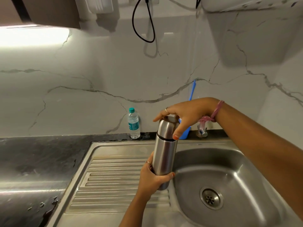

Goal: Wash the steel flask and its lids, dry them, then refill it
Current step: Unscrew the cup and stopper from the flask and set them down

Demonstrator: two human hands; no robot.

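Barely begun: the left hand (152, 179) grips the upright flask (164, 154) low, held over the sink (229, 161) edge, while the right hand (183, 115) clasps its cap (167, 126), seemingly to unscrew; washing, drying and refilling remain.

Only the plastic water bottle (134, 123) by the wall carries a printed teal label, and its lettering is too small and blurred to read.
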